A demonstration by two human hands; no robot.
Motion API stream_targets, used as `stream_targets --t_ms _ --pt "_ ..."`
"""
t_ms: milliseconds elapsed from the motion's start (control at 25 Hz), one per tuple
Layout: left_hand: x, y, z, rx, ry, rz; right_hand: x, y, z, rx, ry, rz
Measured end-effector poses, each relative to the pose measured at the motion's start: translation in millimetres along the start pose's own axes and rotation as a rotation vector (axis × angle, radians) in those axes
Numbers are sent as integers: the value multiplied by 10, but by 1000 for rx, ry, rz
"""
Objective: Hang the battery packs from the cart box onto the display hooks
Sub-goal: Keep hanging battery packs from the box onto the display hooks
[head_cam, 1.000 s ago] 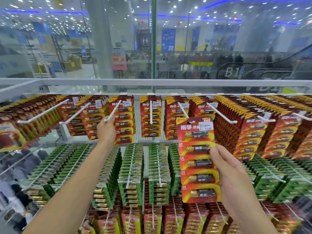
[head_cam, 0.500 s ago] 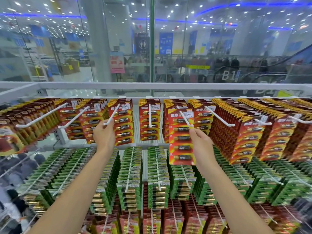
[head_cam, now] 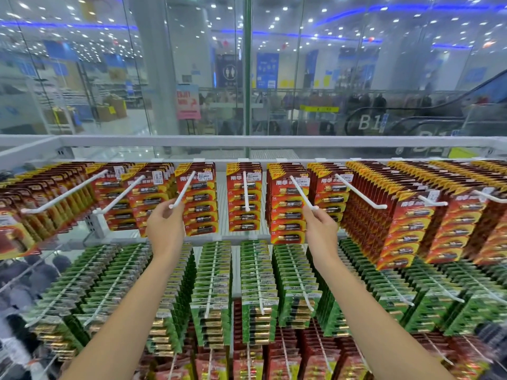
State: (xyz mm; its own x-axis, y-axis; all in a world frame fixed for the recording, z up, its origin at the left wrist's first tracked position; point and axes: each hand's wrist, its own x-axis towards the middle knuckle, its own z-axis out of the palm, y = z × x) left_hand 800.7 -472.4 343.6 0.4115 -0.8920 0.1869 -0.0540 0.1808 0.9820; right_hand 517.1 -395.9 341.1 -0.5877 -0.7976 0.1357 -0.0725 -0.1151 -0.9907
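Red card and clear blister plastic fill the upper row of the display: battery packs hang in tight files on white hooks that jut toward the person. The left hand [head_cam: 164,229] pinches the upturned tip of one hook [head_cam: 182,191], thumb and fingers closed on the wire. The right hand [head_cam: 322,229] grips the tip of another hook [head_cam: 301,192] further right, its fingers curled round the end. Neither hand holds a pack. On that right-hand hook the front red pack [head_cam: 288,209] sits far back against the others, with a price sticker at its top corner. Below runs a row of green packs [head_cam: 258,283] on their own hooks, and more red ones lower down. The cart box does not show from here.

I'd judge these packs stiff enough across the card but easy to crease at the punched hole, which is the thin part. Several cells in a column should make each pack weighty at the bottom, so it would swing if held by the top alone. The blister looks slick; the flat card edges beside the cells seem the better place to take hold, thumb in front and fingers behind, leaving the hole free to thread over the hook tip.
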Motion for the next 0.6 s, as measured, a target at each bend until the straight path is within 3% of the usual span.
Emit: stream_targets --t_ms 280,480,600 --pt "-704 -64 -367 -42 -149 -17 -491 133 -334 -124 -7 -22" --pt "-1384 -114 -447 -166 -270 -191 -1086 363 -787 -120 15 149" --pt "-1787 -301 -355 -197 -350 -327 -1521 558 -1196 -101 152 245"
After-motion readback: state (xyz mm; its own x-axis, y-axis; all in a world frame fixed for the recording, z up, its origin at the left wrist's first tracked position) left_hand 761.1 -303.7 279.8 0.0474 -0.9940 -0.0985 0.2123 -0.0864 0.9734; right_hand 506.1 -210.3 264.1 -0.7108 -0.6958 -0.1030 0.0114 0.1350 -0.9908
